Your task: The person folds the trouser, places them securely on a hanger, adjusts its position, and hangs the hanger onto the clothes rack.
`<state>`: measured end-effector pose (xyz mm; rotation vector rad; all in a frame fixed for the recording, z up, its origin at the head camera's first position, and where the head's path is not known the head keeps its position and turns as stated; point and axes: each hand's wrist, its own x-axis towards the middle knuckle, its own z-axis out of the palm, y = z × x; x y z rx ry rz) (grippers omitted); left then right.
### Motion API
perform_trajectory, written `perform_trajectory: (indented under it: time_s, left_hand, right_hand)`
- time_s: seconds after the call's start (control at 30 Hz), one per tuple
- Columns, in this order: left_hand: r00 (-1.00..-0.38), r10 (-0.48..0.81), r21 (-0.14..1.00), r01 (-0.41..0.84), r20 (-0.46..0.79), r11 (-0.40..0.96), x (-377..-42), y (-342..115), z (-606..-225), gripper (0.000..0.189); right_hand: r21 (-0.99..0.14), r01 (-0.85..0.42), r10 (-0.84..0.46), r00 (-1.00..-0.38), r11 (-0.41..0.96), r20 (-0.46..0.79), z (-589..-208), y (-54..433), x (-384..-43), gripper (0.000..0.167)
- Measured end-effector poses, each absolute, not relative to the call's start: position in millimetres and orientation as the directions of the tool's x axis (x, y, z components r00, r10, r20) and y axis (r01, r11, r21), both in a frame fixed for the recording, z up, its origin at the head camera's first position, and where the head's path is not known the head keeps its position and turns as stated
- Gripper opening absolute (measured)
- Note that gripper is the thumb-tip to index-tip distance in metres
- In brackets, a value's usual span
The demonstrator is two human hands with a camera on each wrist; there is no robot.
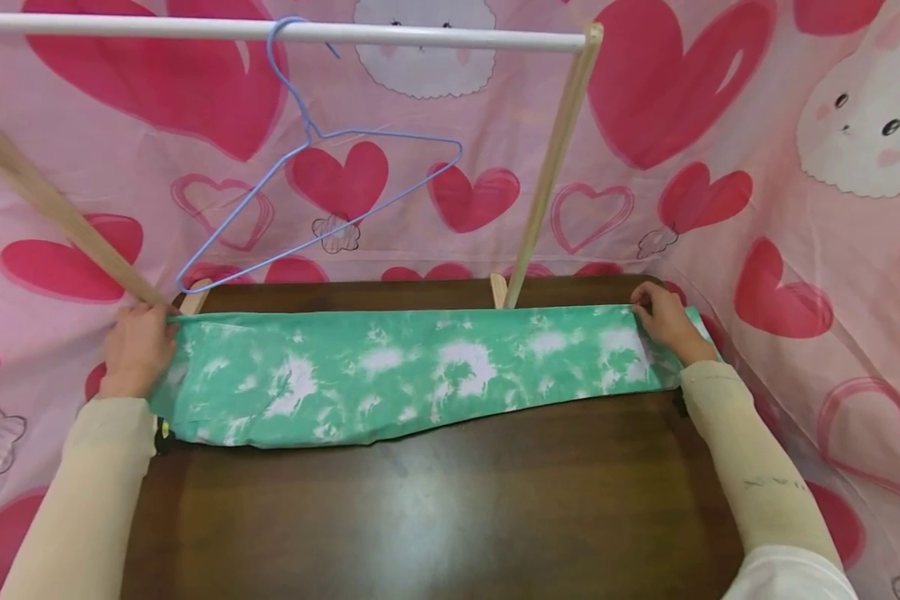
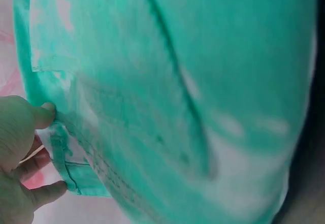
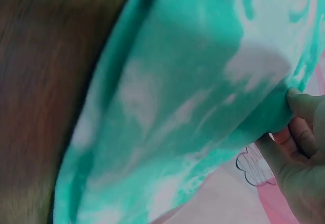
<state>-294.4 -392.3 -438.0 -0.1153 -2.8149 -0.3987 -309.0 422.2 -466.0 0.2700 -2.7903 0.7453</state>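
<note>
A pair of green and white tie-dye trousers (image 1: 412, 375), folded lengthwise, stretches across the far part of the brown table. My left hand (image 1: 138, 346) pinches them at the wide left end. There the left wrist view shows a stitched pocket and the waistband (image 2: 76, 176) near the fingers. At the narrower right end, my right hand (image 1: 667, 323) pinches the far edge between thumb and fingers, as the right wrist view also shows. A blue wire hanger (image 1: 318, 237) hangs from the white rail behind the trousers, apart from both hands.
The white rail (image 1: 435, 35) crosses above the table on slanted wooden posts (image 1: 551, 167), whose feet stand at the table's back. Brown tabletop (image 1: 420, 500) shows in front of the trousers. Pink cloth (image 1: 765, 208) with hearts and rabbits surrounds the back and sides.
</note>
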Motion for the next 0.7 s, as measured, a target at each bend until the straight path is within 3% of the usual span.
perform_trajectory:
  time_s: [0.4,0.7]
  left_hand:
    - [-0.996,0.084,0.246,0.089,0.03,0.965,-293,-379,-453,0.038]
    - [-0.981,0.073,0.268,0.12,0.179,0.956,-298,-384,-447,0.02]
  right_hand:
    - [-0.443,-0.161,-0.167,-0.986,0.882,0.026,-479,417,-314,0.029]
    - [-0.456,-0.127,-0.105,-0.992,0.881,0.072,-473,416,-309,0.02]
